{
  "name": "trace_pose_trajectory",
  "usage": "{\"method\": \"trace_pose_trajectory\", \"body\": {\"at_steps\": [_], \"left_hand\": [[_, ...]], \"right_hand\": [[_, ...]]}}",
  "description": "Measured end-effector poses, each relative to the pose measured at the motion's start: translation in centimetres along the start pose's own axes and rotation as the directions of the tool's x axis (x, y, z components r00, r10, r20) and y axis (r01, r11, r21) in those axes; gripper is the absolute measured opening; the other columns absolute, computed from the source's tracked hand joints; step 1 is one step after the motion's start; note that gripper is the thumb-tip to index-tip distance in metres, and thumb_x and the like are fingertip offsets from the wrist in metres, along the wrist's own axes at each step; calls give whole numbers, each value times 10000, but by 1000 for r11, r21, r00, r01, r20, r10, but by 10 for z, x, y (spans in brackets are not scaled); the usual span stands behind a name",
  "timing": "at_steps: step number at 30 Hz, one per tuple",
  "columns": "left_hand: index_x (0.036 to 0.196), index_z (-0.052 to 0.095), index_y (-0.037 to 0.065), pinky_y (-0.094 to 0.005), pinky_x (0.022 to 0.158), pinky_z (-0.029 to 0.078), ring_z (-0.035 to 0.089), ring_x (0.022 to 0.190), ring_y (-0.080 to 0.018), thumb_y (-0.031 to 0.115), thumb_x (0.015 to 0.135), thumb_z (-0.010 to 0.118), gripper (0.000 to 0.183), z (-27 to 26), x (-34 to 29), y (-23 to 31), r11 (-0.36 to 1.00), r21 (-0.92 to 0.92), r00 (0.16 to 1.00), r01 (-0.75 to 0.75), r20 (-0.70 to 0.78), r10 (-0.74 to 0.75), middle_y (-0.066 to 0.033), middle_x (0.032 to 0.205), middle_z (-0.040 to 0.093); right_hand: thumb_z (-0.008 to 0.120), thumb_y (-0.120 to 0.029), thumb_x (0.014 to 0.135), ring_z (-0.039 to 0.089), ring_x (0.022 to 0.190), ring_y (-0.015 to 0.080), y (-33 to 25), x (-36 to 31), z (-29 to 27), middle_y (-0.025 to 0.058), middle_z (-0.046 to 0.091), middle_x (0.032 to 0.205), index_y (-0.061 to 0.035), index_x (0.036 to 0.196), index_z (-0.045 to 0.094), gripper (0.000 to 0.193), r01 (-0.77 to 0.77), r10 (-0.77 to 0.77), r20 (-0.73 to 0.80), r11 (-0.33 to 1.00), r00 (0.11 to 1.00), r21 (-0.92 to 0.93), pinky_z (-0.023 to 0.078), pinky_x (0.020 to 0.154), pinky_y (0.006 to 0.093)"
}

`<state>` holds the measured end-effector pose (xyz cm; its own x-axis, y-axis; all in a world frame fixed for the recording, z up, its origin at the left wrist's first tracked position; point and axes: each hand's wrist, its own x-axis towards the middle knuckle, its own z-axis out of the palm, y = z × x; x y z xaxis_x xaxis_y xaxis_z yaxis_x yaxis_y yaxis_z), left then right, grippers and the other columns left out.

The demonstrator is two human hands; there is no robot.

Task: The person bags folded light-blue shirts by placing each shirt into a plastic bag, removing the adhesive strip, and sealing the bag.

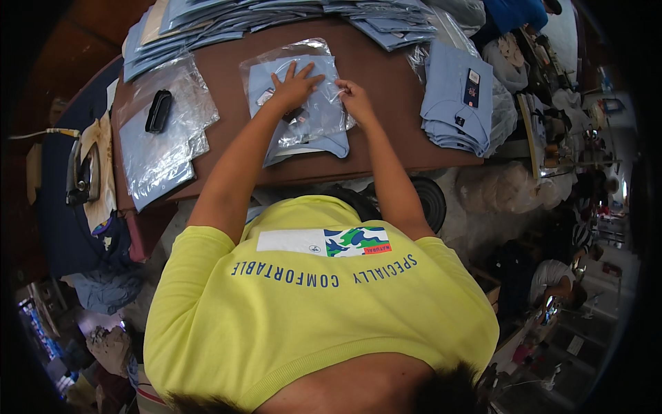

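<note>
A folded light-blue garment [331, 143] lies on the brown table, partly inside a clear plastic bag [298, 47]. Its collar end, nearest me, sticks out of the bag. My left hand [295, 90] presses flat on the bagged garment with its fingers spread. At the bag's right edge, my right hand [356, 102] has its thumb and fingers pinched together on the plastic. Under my left wrist, a small tag on the garment is partly hidden.
Stacked folded blue garments [227, 24] line the table's [386, 131] far side. More garments with a dark label [455, 96] lie right. Left are bagged garments [148, 162] with a black stapler-like object [158, 111] on top, and an iron [84, 176]. Other people work at right.
</note>
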<state>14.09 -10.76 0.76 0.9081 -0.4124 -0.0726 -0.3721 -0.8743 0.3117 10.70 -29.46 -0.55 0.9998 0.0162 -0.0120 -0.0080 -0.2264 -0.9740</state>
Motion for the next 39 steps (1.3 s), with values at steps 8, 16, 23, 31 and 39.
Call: {"method": "trace_pose_trajectory", "body": {"at_steps": [8,16,23,31,39], "left_hand": [[1303,451,374,-758,953,63,41,1385,-350,307,928,456,381,5,2,-2,996,-88,1000,8,26,-6,17,1497,182],[1292,464,378,-753,946,30,23,1387,-349,306,926,461,373,10,1,-4,989,-148,1000,9,-17,-11,14,1504,170],[1288,468,376,-755,944,22,21,1385,-355,297,924,464,372,8,-1,-4,982,-187,1000,-8,4,9,10,1505,163],[1265,494,383,-747,955,33,41,1384,-350,334,922,460,348,-5,3,-2,993,-119,999,13,41,-8,12,1501,175],[1283,450,447,-722,985,32,43,1395,-304,460,928,388,360,0,28,-24,997,-41,997,-66,35,68,57,1508,150]], "right_hand": [[629,49,686,544,684,95,21,10,0,30,583,793,18,1066,580,385,-142,140,33,987,990,71,447,614,215],[638,72,677,547,599,88,-7,17,-2,46,595,749,16,1000,583,332,-344,346,38,905,937,250,436,531,206],[644,71,691,546,595,83,4,22,1,47,605,751,22,941,603,258,-310,312,38,913,949,266,430,529,191],[683,7,708,576,689,114,-3,19,1,38,616,757,-28,851,643,153,-112,120,-81,990,989,90,436,612,227],[654,-141,732,496,1104,219,-22,-22,7,-27,672,869,-154,776,660,46,394,-559,-125,709,820,-584,221,1011,427]]}}
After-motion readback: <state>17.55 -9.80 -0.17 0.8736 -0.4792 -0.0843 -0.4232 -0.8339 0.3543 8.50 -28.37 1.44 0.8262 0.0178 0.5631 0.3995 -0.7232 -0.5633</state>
